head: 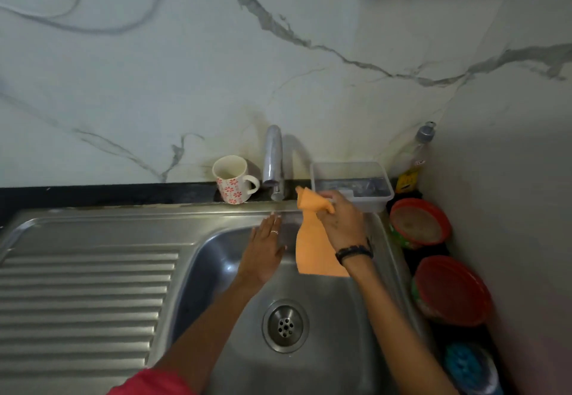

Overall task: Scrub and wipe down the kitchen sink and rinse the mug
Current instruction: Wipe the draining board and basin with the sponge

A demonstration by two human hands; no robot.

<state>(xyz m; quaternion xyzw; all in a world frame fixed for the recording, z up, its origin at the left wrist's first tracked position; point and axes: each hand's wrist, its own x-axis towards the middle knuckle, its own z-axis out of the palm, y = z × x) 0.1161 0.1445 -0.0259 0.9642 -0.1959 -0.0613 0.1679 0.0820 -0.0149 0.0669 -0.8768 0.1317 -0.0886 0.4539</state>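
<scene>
Head view: right hand [340,221] gripping orange cloth [312,252], left hand [263,249] flat, empty, beside it.

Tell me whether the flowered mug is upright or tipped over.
Upright. The mug stands on its base on the dark ledge behind the sink, left of the faucet, open mouth up, handle toward the faucet.

Black counter ledge [93,194] carries a flowered mug [232,182] and clear container [351,184].
</scene>
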